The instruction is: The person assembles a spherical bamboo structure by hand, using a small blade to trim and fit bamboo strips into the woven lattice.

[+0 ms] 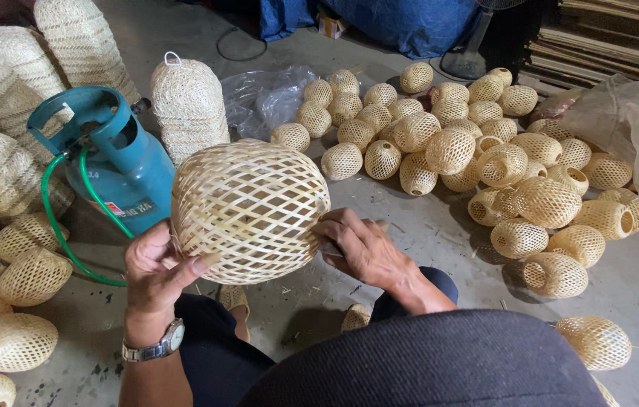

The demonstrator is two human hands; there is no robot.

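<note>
Both hands are clamped on a round open-weave bamboo basket, held up off the floor in front of the person's knees: the left hand grips its lower left side with the thumb pressed against the lattice, and the right hand holds its right edge, fingers curled at the rim. A metal wristwatch sits on the left wrist. Just behind the basket, to the left, stands a teal gas cylinder with a green hose looping down from its top to the floor. Beside the cylinder is a tall woven cover with a small loop on top, and larger woven shapes stand along the left edge. Across the concrete floor to the right lies a big heap of small woven baskets, many on their sides with their openings showing. A crumpled clear plastic bag lies near the heap, a blue tarp hangs at the back, and one small basket rests apart near the right knee
</note>
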